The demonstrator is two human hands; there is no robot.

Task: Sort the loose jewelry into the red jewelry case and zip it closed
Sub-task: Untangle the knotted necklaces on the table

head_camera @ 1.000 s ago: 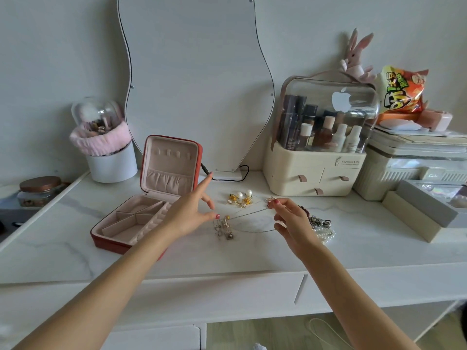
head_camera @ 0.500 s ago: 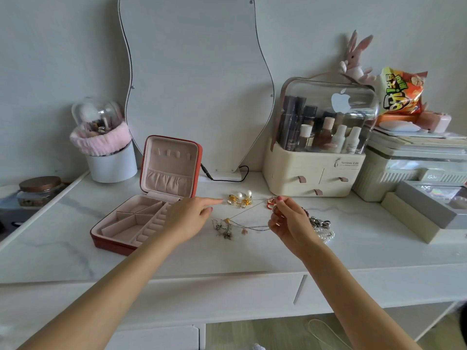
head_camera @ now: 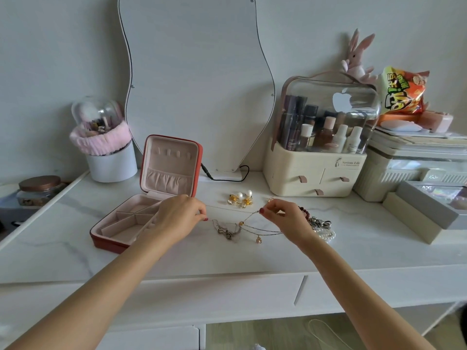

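The red jewelry case (head_camera: 106,242) lies open on the white desk, its lid standing up and its pink compartments bare. My left hand (head_camera: 180,217) hovers at the case's right edge, fingertips pinching one end of a thin gold necklace (head_camera: 249,219). My right hand (head_camera: 288,219) pinches the other end of that chain, which sags between the hands with small pendants. A tangle of fine chains (head_camera: 227,231) lies under it. Pearl and gold earrings (head_camera: 241,198) sit behind. Silver pieces (head_camera: 321,222) and a pearl bracelet (head_camera: 327,234) lie partly hidden behind my right hand.
A wavy mirror (head_camera: 197,79) leans on the wall behind the case, its black cable (head_camera: 227,176) trailing on the desk. A cosmetics organizer (head_camera: 316,170) stands at back right, a white brush cup (head_camera: 112,162) at back left, grey boxes (head_camera: 427,210) at far right.
My left hand closed from spread fingers to a pinch on the chain's left end. The right hand lifted its end a little, and the necklace now stretches between both hands.
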